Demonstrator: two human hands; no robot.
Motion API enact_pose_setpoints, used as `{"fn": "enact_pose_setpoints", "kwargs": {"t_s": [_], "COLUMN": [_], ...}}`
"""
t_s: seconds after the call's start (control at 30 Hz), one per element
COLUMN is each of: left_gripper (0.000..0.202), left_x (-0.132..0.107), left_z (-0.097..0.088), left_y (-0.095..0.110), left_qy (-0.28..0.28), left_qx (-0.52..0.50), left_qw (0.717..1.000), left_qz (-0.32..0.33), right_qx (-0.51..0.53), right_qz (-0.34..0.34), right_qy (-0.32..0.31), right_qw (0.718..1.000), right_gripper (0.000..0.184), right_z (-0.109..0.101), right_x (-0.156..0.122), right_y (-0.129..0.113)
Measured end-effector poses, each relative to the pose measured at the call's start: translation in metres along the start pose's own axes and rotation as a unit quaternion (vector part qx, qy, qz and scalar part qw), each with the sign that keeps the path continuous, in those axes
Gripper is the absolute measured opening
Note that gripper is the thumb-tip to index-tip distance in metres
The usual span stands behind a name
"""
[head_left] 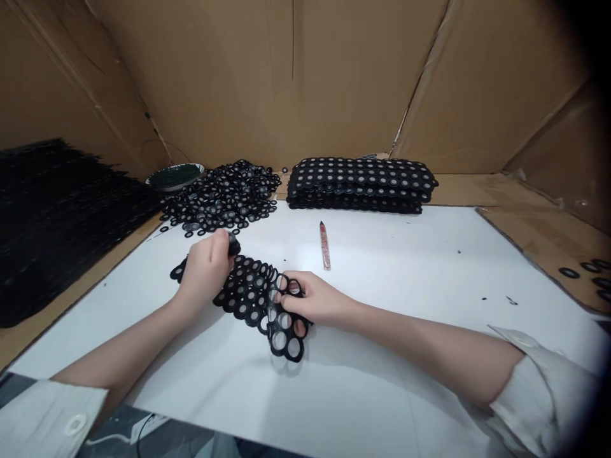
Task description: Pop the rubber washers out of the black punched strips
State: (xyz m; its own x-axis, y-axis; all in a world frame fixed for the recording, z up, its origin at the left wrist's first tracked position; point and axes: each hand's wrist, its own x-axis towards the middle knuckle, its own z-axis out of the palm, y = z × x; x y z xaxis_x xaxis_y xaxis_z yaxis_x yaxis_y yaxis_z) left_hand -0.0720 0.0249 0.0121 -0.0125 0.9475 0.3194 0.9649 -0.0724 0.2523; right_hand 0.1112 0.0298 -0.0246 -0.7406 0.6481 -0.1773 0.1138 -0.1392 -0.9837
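A strip of black rings joined in rows [251, 284] lies at an angle on the white work surface, its right end folded up and showing open holes. My right hand [312, 298] pinches that raised end between thumb and fingers. Above the strip's left part, my left hand [206, 266] is closed, with a small dark rounded piece [233, 244] poking out at its thumb side. I cannot make out exactly what that piece is. Just beyond my left hand spreads a heap of loose black rings [224, 194].
Behind stands a stack of finished-looking ring sheets [360, 181]. A reddish pointed stick [324, 247] lies on the white sheet [382, 394]. At left are a dark bristly pile [67, 222] and a filled bowl [174, 178]. Loose rings [569, 273] sit far right; cardboard walls [267, 83] surround.
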Motion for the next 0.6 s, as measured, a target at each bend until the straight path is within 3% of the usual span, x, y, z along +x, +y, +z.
{"fn": "enact_pose_setpoints", "kwargs": {"t_s": [0.13, 0.3, 0.47, 0.6], "left_gripper": [0.032, 0.034, 0.037, 0.037], "left_x": [-0.004, -0.016, -0.018, -0.012], "left_z": [0.006, 0.016, 0.014, 0.013], "left_y": [0.005, 0.016, 0.016, 0.014], "left_qy": [-0.010, -0.038, -0.091, -0.139], "left_qx": [0.110, 0.197, 0.178, 0.050], "left_qw": [0.991, 0.970, 0.963, 0.977], "left_qz": [0.077, 0.140, 0.182, 0.152], "right_qx": [0.001, -0.013, -0.035, -0.034], "right_qz": [-0.035, -0.040, -0.022, -0.015], "right_qy": [0.011, 0.035, 0.040, 0.038], "right_qw": [0.999, 0.999, 0.998, 0.999], "right_gripper": [0.016, 0.011, 0.007, 0.003], "right_z": [0.002, 0.003, 0.004, 0.003], "right_x": [0.000, 0.001, 0.000, 0.001], "right_y": [0.000, 0.002, 0.001, 0.001]}}
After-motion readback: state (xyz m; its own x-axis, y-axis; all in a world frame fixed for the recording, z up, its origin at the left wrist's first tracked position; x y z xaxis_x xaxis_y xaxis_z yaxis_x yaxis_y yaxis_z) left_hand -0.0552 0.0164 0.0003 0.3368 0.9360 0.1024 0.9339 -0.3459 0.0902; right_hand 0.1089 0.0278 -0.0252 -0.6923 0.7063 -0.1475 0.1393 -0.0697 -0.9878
